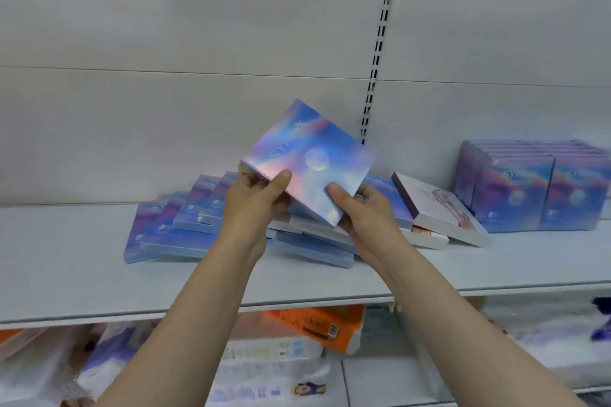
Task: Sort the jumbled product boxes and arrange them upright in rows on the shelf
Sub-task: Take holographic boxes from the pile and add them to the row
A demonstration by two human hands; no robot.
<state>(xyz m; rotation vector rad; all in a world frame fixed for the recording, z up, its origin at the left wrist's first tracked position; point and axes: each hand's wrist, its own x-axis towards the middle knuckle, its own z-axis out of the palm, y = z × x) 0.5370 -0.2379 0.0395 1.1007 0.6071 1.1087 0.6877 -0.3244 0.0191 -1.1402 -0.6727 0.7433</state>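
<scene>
The held box (pixel 309 163) is finished in glossy, iridescent foil-like card; pink and blue reflections are seen across its smooth face. The same sheen is noted on the jumbled boxes (pixel 172 228) lying flat and on the upright boxes (pixel 535 188) toward the shelf's right end. One flat box (pixel 439 205) is faced in matt white card. The shelf (pixel 99 281) is surfaced in smooth, painted pale sheet, seemingly metal, with a low sheen. The slotted upright (pixel 380 43) appears to be painted metal.
</scene>
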